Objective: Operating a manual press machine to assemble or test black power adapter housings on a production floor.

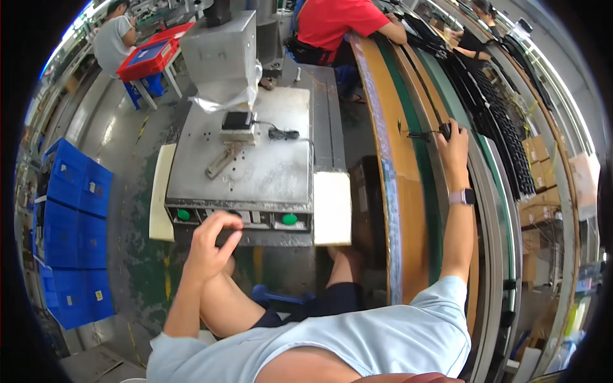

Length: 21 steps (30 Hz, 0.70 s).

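Note:
At the right, my right arm stretches forward over the conveyor line. My right hand (454, 150) is closed on a small black power adapter (445, 131), and its thin dark cable (418, 135) trails to the left. My left hand (211, 246) hovers at the front edge of the metal bench machine (268, 172), fingers curved, thumb apart and nothing between them. Two green buttons (290, 219) sit on that front panel. On the machine's top, another black adapter (237, 120) rests on a small metal block, with its bundled cable (283, 134) beside it.
A metal tool piece (223, 161) lies on the machine top, before a tall grey housing (220, 57). Blue bins (76, 236) stack at the left. A person in a red shirt (338, 29) sits ahead by the conveyor (408, 210); black parts (491, 115) line its far side.

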Available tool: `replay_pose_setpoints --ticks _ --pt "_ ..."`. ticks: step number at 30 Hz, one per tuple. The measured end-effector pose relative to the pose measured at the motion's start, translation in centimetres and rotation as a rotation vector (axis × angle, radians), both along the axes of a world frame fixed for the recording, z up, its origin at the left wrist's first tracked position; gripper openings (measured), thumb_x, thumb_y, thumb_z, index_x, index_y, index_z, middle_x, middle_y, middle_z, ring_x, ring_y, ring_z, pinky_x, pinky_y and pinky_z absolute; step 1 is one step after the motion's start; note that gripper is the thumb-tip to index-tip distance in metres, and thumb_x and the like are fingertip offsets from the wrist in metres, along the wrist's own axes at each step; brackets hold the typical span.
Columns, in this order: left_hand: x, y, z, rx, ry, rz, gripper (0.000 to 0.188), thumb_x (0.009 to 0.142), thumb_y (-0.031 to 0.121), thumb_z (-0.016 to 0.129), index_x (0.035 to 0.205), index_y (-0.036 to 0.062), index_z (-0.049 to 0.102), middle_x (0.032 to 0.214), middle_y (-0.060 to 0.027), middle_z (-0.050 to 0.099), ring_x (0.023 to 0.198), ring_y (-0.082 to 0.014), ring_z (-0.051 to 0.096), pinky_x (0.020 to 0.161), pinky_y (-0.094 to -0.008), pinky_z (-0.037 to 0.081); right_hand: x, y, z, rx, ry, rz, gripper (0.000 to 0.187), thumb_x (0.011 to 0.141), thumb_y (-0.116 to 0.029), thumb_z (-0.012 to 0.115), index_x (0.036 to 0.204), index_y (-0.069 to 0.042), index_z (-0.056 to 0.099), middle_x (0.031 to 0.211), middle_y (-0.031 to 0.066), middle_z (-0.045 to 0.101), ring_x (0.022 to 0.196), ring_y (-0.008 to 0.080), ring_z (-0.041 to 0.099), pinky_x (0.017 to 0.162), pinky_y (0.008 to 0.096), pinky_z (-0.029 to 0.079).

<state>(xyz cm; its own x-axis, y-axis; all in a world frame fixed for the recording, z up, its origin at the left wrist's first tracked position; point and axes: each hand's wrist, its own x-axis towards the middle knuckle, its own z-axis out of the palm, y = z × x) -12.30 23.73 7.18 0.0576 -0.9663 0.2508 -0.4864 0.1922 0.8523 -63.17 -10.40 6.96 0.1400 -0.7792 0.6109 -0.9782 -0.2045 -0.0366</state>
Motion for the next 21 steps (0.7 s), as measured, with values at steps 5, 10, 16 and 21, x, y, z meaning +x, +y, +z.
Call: replay_pose_setpoints --ticks 5,10,16,21 --pt "-3.8 -4.6 7.4 -0.372 -0.075 -0.433 0.022 0.075 -0.001 0.064 0.096 0.0005 0.061 0.102 -0.0101 0.062 0.089 -0.0243 0.058 0.083 -0.0327 0.045 9.5 17.0 11.3 0.119 -0.258 0.167 0.051 0.076 -0.017 0.075 0.120 -0.003 0.053 0.102 0.0178 0.063 0.081 0.0283 0.061 0.073 0.0350 0.049" --pt "-10.6 -6.8 14.1 -0.722 0.246 -0.568 0.039 0.074 0.006 0.072 0.112 0.0031 0.061 0.112 -0.0090 0.059 0.097 -0.0216 0.056 0.084 -0.0298 0.046 16.8 27.9 17.3 0.023 -0.174 0.532 0.049 0.071 -0.012 0.077 0.115 -0.001 0.058 0.096 0.0128 0.065 0.076 0.0231 0.060 0.069 0.0301 0.048" --pt "-11.3 -3.4 14.7 -1.010 0.217 -0.604 0.037 0.073 0.014 0.078 0.107 0.0026 0.067 0.103 -0.0072 0.062 0.086 -0.0191 0.058 0.074 -0.0250 0.047 21.0 34.2 19.3 -0.135 -0.113 0.731 0.046 0.068 -0.015 0.081 0.107 0.000 0.062 0.094 0.0111 0.064 0.074 0.0212 0.060 0.064 0.0279 0.048" --pt "-9.9 -2.0 15.2 -1.072 0.240 -0.607 0.032 0.072 0.020 0.080 0.098 0.0031 0.071 0.097 -0.0065 0.063 0.080 -0.0177 0.058 0.069 -0.0235 0.048 22.5 36.6 20.0 -0.103 -0.096 0.758 0.049 0.065 -0.018 0.084 0.104 0.002 0.063 0.092 0.0108 0.064 0.072 0.0205 0.058 0.064 0.0272 0.047"
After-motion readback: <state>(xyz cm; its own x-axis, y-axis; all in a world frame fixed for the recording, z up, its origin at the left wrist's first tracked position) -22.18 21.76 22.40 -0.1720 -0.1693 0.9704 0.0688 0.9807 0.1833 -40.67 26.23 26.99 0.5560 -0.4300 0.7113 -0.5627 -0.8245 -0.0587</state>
